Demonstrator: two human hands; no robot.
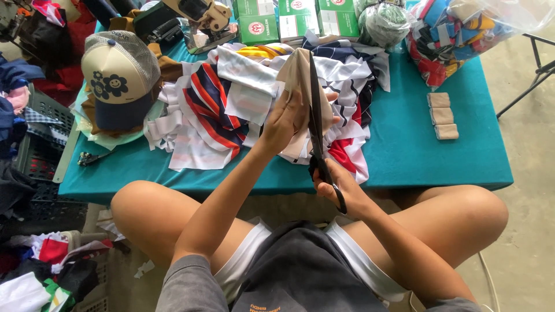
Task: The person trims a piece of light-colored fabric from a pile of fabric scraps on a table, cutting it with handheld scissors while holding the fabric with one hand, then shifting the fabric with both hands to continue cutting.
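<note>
We see a person sitting at a low table with a teal cloth (416,150) on it. Their bare knees stick out on both sides.

The left hand (284,118) is closed around a piece of tan fabric (296,72). The fingers pinch it and hold it up over the middle of the table, so it stands tall like a little tent.

The right hand (338,185) is closed around the handles of big black scissors (317,121), near the front edge of the table. The long blades point up and away from the person. They lie right against the tan fabric, on its right side. We cannot tell how far apart the blades are.

Under the hands lies a messy pile of striped cloth pieces (231,110) in white, red, dark blue and yellow.

On the left of the table sits a cap (118,75) with a smiley flower on it. Three small tan rolls (442,115) lie in a row on the right side, well apart from the hands. At the back stand green and white boxes (298,20). A clear bag full of colourful cloth (457,32) rests at the back right corner.

More clothes lie on the floor (40,271) at the left.
</note>
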